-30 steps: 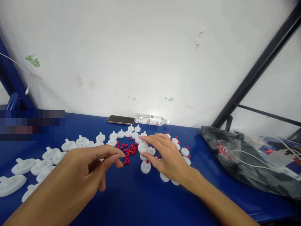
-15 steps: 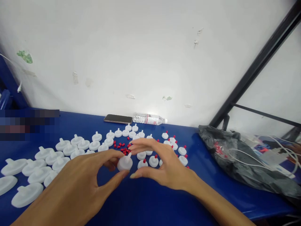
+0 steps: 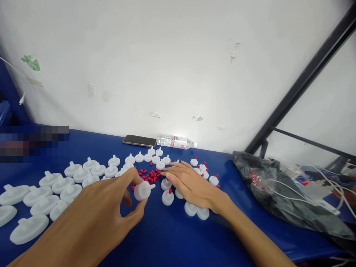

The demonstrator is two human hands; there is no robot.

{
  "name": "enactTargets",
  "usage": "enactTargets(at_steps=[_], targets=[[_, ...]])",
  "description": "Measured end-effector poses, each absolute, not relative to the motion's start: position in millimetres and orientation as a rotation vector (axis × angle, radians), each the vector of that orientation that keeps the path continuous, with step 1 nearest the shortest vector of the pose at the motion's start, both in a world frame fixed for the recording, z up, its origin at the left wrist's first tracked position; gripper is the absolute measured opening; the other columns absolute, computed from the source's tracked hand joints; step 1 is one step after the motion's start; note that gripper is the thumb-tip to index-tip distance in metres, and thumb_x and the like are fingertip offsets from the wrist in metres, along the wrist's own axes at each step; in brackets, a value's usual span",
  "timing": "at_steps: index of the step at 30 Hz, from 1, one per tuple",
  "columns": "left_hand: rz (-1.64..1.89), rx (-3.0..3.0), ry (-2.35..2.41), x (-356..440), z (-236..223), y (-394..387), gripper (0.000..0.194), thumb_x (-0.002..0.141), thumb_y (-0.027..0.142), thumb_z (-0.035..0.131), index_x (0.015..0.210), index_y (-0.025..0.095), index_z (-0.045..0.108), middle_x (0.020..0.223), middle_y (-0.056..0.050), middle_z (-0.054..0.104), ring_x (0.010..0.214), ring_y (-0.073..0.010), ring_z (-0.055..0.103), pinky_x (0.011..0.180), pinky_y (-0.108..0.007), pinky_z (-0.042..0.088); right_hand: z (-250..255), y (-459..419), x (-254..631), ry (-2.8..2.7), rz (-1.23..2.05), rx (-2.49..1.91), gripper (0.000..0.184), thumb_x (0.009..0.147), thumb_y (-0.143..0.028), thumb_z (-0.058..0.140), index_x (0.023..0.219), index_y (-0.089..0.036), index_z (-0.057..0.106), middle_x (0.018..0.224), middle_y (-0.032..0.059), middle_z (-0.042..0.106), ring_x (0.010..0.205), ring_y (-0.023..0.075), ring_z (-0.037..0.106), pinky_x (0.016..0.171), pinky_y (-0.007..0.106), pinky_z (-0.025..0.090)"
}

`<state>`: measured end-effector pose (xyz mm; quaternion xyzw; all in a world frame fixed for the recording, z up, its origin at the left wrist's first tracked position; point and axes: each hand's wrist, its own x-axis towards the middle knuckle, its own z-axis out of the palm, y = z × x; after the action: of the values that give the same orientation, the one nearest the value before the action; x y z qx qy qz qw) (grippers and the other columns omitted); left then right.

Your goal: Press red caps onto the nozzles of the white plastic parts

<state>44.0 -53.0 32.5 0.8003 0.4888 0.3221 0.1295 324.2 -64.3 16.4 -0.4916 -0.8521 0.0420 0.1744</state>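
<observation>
My left hand (image 3: 102,207) pinches a white spouted cap (image 3: 142,190) between thumb and fingers, off the table, its thin spout pointing right. My right hand (image 3: 191,185) lies palm down with its fingers stretched out, the fingertips at the edge of a heap of small red tips (image 3: 152,175). Beneath and around that hand stand white caps with red tips on their spouts, such as one red-tipped cap (image 3: 167,197); some are partly hidden by it. To the left, many bare white spouted caps (image 3: 44,205) are spread over the blue table.
A phone (image 3: 139,140) and a clear plastic bottle (image 3: 176,141) lie along the wall. On the right, a dark plastic bag (image 3: 250,167) holds a small bag of red pieces (image 3: 258,179), with white cables across it. A black metal post (image 3: 300,78) rises behind.
My right hand has left the white cap, moving right and flattening toward the red tips. My left hand has tipped the cap so its spout, upright before, points right.
</observation>
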Motion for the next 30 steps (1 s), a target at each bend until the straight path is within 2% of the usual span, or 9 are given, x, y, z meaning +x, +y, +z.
enactTargets(at_steps=[5,11,14,17,20,23,26,30], targets=[[0.958,2.386,1.504,39.9,25.8,-51.2,0.031,0.083,0.061,0.058,0.09,0.038,0.079,0.061,0.004,0.082,0.054,-0.0286,0.081,0.053,-0.036,0.05,14.2,-62.4,323.6,-2.445,0.089,-1.358,0.056,0.132,-0.041,0.036,0.135,-0.025,0.089,0.154,0.0119,0.085,0.157,0.0352,0.072,0.138,0.071,0.049],[0.915,2.336,1.52,45.9,36.0,-50.5,0.04,0.081,0.065,0.055,0.092,0.038,0.081,0.067,0.0,0.086,0.061,-0.0313,0.085,0.057,-0.038,0.053,19.9,-62.7,320.4,-2.376,0.111,-1.299,0.048,0.131,-0.032,0.042,0.12,-0.022,0.087,0.139,0.0099,0.089,0.137,0.0287,0.082,0.128,0.056,0.057],[0.86,2.319,1.547,47.1,38.4,-51.4,0.046,0.08,0.068,0.051,0.094,0.038,0.082,0.063,0.0,0.082,0.055,-0.031,0.082,0.057,-0.038,0.05,24.4,-63.4,321.2,-2.256,0.072,-1.294,0.028,0.126,-0.03,0.061,0.121,-0.023,0.087,0.13,0.0087,0.091,0.126,0.0282,0.084,0.118,0.049,0.06],[0.843,2.321,1.576,46.1,36.7,-52.3,0.051,0.081,0.07,0.05,0.1,0.037,0.084,0.06,0.0,0.079,0.053,-0.0306,0.079,0.057,-0.038,0.049,26.9,-65.0,321.4,-2.155,0.01,-1.271,0.001,0.111,-0.023,0.087,0.111,-0.024,0.087,0.115,0.0042,0.092,0.112,0.026,0.085,0.109,0.043,0.06],[0.876,2.349,1.562,45.7,32.3,-51.3,0.051,0.085,0.067,0.05,0.105,0.036,0.086,0.058,0.001,0.077,0.05,-0.0283,0.076,0.057,-0.037,0.048,26.4,-68.1,318.7,-2.149,0.003,-1.187,0.01,0.109,-0.02,0.09,0.104,-0.025,0.083,0.106,0.0014,0.091,0.102,0.0233,0.085,0.107,0.041,0.059],[0.932,2.392,1.487,46.9,27.1,-48.8,0.046,0.086,0.06,0.052,0.1,0.035,0.088,0.059,0.0,0.078,0.05,-0.0257,0.076,0.054,-0.035,0.048,23.4,-71.8,313.7,-2.193,0.03,-1.097,0.004,0.115,-0.025,0.084,0.116,-0.026,0.08,0.109,0.0024,0.092,0.1,0.0223,0.086,0.112,0.043,0.058],[1.005,2.436,1.368,48.3,24.3,-48.0,0.04,0.087,0.054,0.054,0.095,0.035,0.088,0.06,0.002,0.078,0.046,-0.0221,0.074,0.052,-0.033,0.049,19.5,-74.2,309.0,-2.236,0.094,-1.031,0.013,0.119,-0.03,0.08,0.13,-0.027,0.074,0.12,0.0029,0.093,0.105,0.0212,0.087,0.118,0.043,0.057],[1.068,2.475,1.262,50.1,26.5,-51.3,0.036,0.091,0.052,0.055,0.098,0.035,0.087,0.067,0.004,0.081,0.048,-0.0202,0.075,0.052,-0.032,0.052,16.0,-74.5,306.1,-2.296,0.094,-0.97,0.016,0.121,-0.028,0.076,0.136,-0.027,0.073,0.127,0.0016,0.093,0.106,0.017,0.089,0.124,0.04,0.055]])
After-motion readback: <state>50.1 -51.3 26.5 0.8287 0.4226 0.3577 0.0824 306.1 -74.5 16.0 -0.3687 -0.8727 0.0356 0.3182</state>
